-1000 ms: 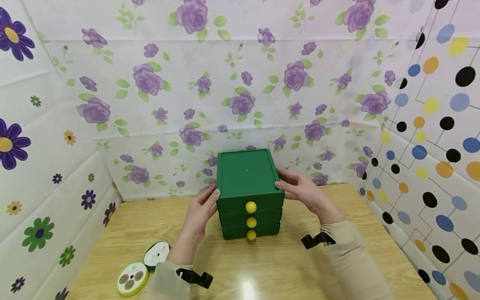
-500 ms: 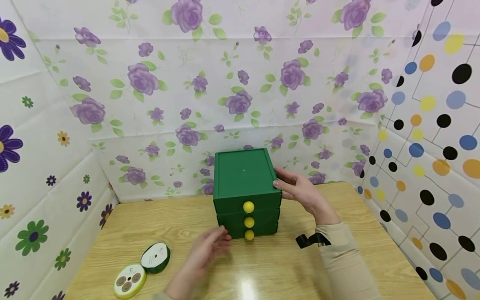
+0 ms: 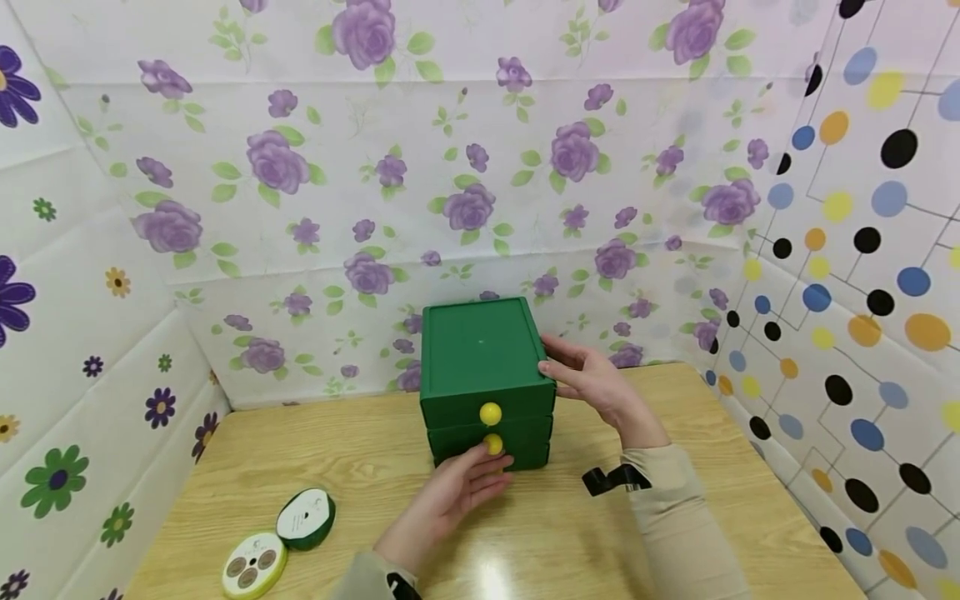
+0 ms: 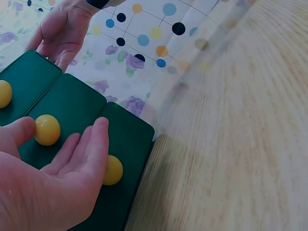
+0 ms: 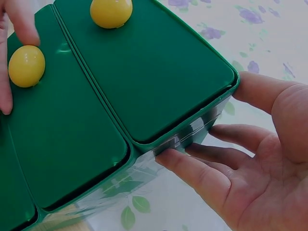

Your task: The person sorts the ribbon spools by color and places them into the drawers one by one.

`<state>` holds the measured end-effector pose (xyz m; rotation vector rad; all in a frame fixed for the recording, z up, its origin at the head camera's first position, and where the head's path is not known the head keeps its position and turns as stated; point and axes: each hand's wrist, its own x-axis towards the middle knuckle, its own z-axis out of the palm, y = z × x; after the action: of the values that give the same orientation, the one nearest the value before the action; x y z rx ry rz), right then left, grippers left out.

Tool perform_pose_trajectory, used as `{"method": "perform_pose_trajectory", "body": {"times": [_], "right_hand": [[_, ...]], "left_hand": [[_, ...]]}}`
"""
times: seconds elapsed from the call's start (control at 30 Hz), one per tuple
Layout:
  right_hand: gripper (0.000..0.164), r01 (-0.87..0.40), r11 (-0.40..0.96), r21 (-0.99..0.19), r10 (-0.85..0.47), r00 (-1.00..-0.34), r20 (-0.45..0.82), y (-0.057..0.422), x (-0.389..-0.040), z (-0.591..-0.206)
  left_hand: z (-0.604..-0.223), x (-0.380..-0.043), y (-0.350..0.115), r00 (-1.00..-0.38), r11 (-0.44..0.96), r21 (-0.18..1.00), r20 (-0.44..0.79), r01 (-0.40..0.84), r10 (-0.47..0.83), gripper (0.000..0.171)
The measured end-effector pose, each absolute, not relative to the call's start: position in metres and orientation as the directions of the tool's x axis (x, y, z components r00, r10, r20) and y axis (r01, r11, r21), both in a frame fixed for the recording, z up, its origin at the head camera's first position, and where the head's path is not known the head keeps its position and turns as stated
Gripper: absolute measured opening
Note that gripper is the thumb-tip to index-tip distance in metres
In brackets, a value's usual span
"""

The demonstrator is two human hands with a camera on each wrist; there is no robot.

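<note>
A green three-drawer box with round yellow knobs stands on the table, its fronts facing me. My left hand is at the middle knob. In the left wrist view its thumb tip touches that knob, while the extended fingers lie between it and the bottom knob, which they partly cover. Above them the top knob is free. My right hand rests on the box's right side, thumb at the upper edge and spread fingers against the side wall, as the right wrist view shows.
Two ribbon spools with white faces lie at the front left of the wooden table: a dark green spool and a yellow spool. A flowered cloth wall rises behind the box, with patterned walls on both sides.
My left hand has left the box's left side and moved down and right to the middle knob. The right hand stays on the right side; all drawers look closed throughout.
</note>
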<state>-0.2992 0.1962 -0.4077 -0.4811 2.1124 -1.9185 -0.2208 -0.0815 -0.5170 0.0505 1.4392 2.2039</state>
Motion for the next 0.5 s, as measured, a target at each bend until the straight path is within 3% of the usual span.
{"method": "perform_pose_trajectory", "body": {"times": [0.5], "right_hand": [[0.076,-0.095,0.133,-0.987,-0.418,-0.908,0.032,0.1932,-0.2977,-0.3984]], "left_hand": [[-0.5089,-0.2231,-0.0807,-0.882,-0.273,0.889,-0.241,-0.368,0.405,0.056]]}}
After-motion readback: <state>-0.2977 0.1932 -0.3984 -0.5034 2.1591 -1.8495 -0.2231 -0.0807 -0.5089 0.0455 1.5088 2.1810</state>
